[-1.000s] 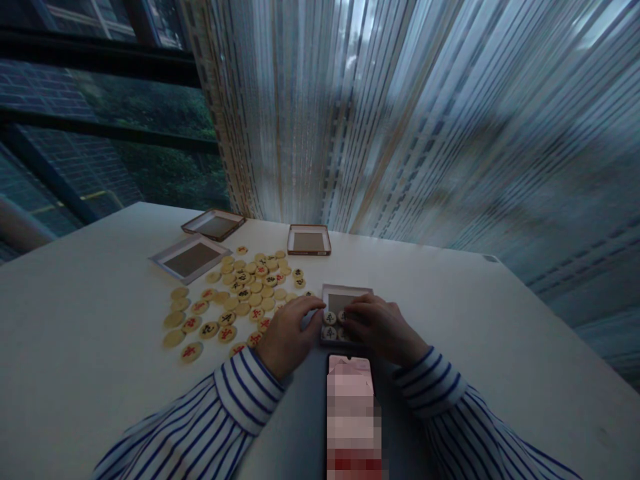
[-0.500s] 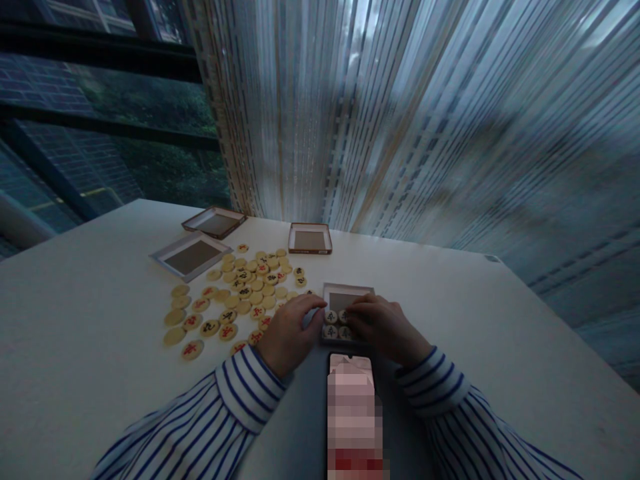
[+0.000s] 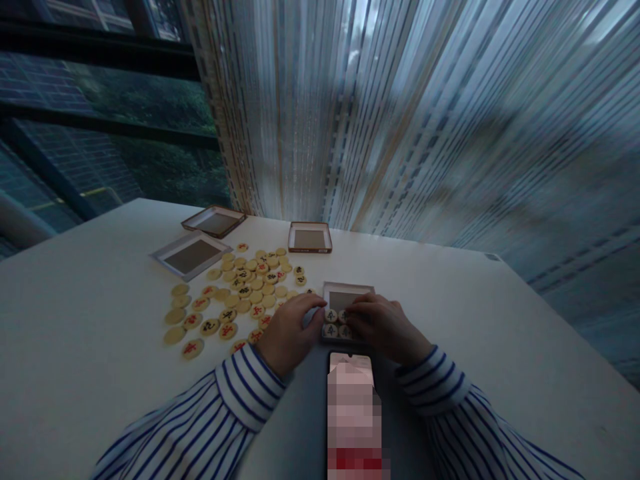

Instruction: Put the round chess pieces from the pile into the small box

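Note:
A shallow box (image 3: 349, 288) stands in front of me, with several round pieces marked in black, one of them a pale disc (image 3: 331, 331), in its near part. My left hand (image 3: 290, 331) is at the box's left edge, thumb and fingers apart, with nothing seen between them. Over the right part of the box, my right hand (image 3: 387, 327) has its fingers bent down onto the pieces and hides some of them. Whether those fingers grip a piece is hidden. Left of the box lies a loose heap of round pieces (image 3: 244, 291) with red or black characters, some blank side up.
A phone (image 3: 350, 400) lies below the box on the white table (image 3: 500, 347). Farther back are a brown-edged tray (image 3: 310, 250), another brown-edged tray (image 3: 215, 233) and a pale tray (image 3: 163, 257). Behind the table hangs a string curtain (image 3: 310, 133) beside a window.

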The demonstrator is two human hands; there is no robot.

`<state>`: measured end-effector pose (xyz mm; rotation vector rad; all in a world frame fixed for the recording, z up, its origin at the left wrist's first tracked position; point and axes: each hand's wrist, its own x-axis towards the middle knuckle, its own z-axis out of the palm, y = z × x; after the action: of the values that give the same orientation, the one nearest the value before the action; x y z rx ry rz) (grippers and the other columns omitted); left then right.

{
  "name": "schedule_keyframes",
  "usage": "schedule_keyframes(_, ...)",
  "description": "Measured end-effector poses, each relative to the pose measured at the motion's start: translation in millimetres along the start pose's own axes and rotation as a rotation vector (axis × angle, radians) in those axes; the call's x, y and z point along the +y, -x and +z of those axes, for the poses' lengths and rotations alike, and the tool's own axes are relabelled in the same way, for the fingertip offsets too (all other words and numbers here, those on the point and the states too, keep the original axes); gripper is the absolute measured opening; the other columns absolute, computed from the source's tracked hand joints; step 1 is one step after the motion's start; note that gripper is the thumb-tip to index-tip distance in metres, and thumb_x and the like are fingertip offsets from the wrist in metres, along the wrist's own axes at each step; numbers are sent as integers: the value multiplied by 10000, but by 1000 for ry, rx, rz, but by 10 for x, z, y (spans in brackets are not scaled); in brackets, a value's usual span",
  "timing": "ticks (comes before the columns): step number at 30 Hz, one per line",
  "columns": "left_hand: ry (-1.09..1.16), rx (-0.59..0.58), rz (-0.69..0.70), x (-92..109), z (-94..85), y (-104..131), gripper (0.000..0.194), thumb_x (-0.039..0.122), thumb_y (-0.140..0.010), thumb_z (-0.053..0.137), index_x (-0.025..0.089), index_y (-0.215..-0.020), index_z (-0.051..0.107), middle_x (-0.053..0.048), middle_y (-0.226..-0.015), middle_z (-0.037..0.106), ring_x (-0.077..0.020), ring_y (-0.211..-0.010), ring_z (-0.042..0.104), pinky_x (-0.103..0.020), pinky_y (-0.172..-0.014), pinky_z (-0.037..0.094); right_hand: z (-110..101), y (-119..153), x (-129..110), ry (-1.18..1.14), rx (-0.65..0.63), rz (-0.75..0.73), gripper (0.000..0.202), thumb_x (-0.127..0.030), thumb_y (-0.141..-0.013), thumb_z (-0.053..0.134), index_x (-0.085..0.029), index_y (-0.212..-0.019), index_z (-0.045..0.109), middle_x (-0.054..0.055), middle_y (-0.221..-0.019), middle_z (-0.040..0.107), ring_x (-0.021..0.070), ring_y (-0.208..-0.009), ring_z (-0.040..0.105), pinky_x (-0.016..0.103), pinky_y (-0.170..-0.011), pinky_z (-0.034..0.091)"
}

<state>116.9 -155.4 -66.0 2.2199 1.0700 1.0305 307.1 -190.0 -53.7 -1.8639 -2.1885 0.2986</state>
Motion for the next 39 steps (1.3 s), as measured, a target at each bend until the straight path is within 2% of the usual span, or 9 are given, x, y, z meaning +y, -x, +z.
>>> schedule_keyframes(14,-61,-13,23,-13,-3,0,174,187,-810,498,154,-886,650,-72,-876,705,-181,-820,644,-306,-762,516,-15,9,-5,11,-15,2,191,-296,-833,525,-260,-941,679,51,-1017,645,215,-933,574,363,-773,362)
schedule_keyframes(17,-112,-15,82,-36,11,1,181,167,-811,496,141,-892,655,-80,-885,701,-189,-834,636,-325,-768,515,-27,11,-15,8,-32,6,189,-297,-832,526,-250,-937,677,53,-1014,641,203,-923,573,353,-772,356)
schedule_keyframes(22,-262,-29,199,-76,67,13,261,141,-824,461,125,-992,659,-131,-1030,645,-233,-960,582,-393,-844,488,-37,12,-29,10,-36,25,199,-294,-845,509,-248,-954,669,59,-1037,635,204,-945,563,343,-765,349)
schedule_keyframes(28,-401,-105,173,-46,115,36,309,140,-805,466,119,-1059,640,-166,-1150,552,-288,-1057,503,-464,-893,449,-24,14,-26,8,-13,16,215,-280,-865,476,-254,-967,663,53,-1033,634,200,-934,568,334,-753,347)
schedule_keyframes(39,-410,-170,131,-14,110,39,293,145,-799,463,128,-1025,650,-168,-1193,513,-311,-1095,468,-486,-915,419,-53,20,-51,19,-33,26,226,-265,-860,479,-264,-979,671,49,-1035,633,195,-934,571,333,-767,356)
